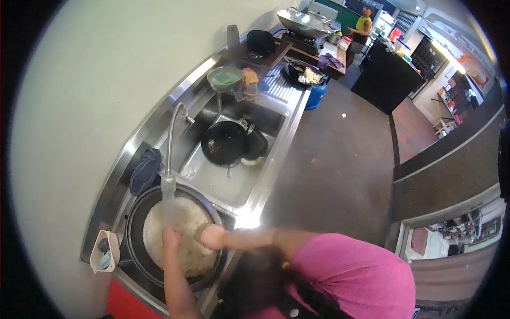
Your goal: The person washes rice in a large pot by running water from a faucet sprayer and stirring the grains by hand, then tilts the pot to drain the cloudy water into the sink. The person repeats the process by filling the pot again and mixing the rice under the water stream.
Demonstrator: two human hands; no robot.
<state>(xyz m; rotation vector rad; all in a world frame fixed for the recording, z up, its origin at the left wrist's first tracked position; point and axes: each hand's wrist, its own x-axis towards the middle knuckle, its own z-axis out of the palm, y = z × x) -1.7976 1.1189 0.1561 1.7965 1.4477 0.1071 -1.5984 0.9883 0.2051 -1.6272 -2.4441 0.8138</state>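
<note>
A big dark round pan (136,234) sits at the near end of the steel sink unit, holding cloudy, foamy water (183,260). From the curved tap (171,127), a stream runs down into it. My left hand (171,236) is at the water beside the stream, its fingers blurred and partly hidden. My right hand (212,236) is closed low over the foam at the pan's right side. Something dark shows at its fingers, too blurred to name.
In the sink basin lie a black frying pan (223,142) and other dark cookware. A soap tray (105,252), a dark cloth (145,171) and a strainer bowl (224,78) stand around it. Farther off are a wok (304,24), a blue gas cylinder (316,95) and another person (363,25).
</note>
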